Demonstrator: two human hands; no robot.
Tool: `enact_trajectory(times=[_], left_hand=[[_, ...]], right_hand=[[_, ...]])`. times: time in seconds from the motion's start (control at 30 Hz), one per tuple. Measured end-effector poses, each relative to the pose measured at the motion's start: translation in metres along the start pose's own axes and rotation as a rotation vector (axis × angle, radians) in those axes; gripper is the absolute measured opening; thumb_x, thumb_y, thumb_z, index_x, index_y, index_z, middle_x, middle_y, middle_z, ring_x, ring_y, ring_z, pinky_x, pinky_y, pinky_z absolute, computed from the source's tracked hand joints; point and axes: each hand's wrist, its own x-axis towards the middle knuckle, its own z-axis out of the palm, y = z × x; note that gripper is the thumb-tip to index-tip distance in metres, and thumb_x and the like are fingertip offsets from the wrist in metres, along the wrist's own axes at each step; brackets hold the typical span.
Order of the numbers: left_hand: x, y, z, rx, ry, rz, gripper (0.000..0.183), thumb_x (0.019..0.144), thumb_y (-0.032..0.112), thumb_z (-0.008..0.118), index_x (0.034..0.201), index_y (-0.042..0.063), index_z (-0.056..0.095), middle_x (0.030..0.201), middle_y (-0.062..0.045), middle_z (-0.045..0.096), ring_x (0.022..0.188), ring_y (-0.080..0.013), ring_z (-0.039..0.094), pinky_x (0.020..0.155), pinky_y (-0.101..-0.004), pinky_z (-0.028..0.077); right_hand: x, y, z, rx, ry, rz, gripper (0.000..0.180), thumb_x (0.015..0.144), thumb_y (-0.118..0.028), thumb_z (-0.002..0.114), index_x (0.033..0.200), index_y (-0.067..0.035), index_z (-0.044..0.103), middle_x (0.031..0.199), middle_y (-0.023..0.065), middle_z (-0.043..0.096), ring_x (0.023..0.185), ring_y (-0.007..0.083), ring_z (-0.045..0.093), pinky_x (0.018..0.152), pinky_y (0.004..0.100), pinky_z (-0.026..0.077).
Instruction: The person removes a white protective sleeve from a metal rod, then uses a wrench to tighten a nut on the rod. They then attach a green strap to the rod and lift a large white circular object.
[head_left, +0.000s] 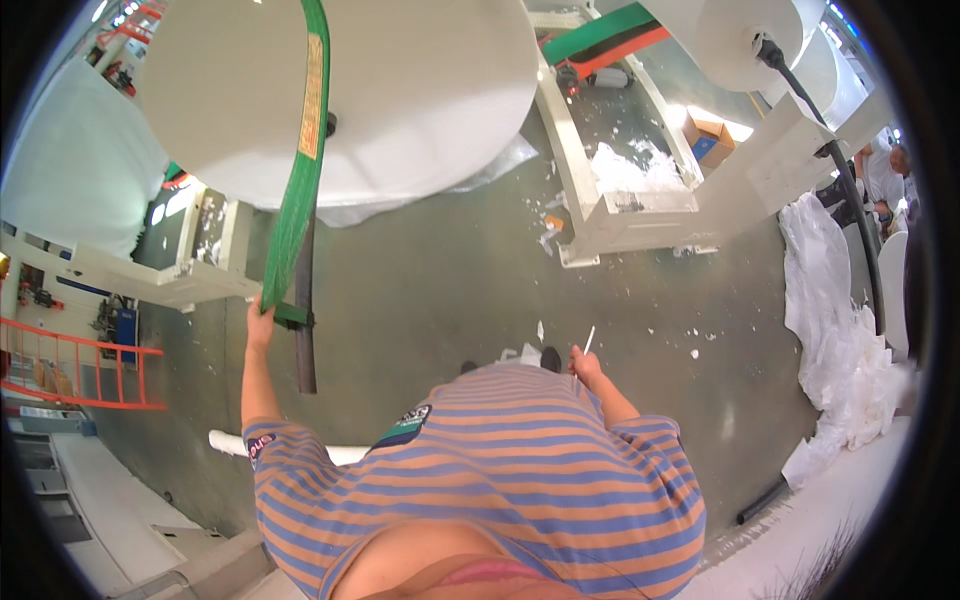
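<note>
My left hand (260, 324) grips the lower end of a green webbing lifting sling (289, 217), which rises past the front of a huge white roll (427, 97). The sling bears a tan label with writing. Beside that hand, a dark metal bar (304, 352) sticks out from the roll's core, with a green band around it. My right hand (583, 364), held low near my body, has a thin white stick (589, 340) between its fingers; what the stick is I cannot tell.
White metal frames (637, 232) stand right and left of the roll. Crumpled white plastic film (817, 322) lies at right, near people (885, 176). Orange railing (82, 367) is at far left. A white tube (232, 442) lies behind my left arm; scraps litter the floor.
</note>
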Motion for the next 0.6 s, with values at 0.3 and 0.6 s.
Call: enact_trajectory(times=[0.3, 0.6], left_hand=[[-0.013, 0.013, 0.009, -0.098, 0.021, 0.018, 0.019, 0.077, -0.002, 0.05, 0.095, 0.0, 0.056, 0.084, -0.001, 0.056, 0.08, -0.0083, 0.048, 0.073, -0.0219, 0.038], [-0.017, 0.016, 0.02, -0.13, 0.086, 0.001, 0.017, 0.076, -0.003, 0.051, 0.092, 0.001, 0.056, 0.08, 0.0, 0.055, 0.076, -0.0094, 0.049, 0.069, -0.0231, 0.039]], right_hand=[[0.019, 0.001, -0.001, -0.074, 0.005, -0.028, 0.038, 0.083, -0.033, 0.044, 0.083, 0.003, 0.053, 0.06, 0.0118, 0.053, 0.051, 0.018, 0.05, 0.046, 0.031, 0.04], [0.026, 0.003, -0.008, -0.128, 0.074, -0.129, 0.042, 0.081, -0.038, 0.045, 0.07, 0.002, 0.055, 0.057, 0.0098, 0.054, 0.051, 0.0199, 0.054, 0.047, 0.0336, 0.043]])
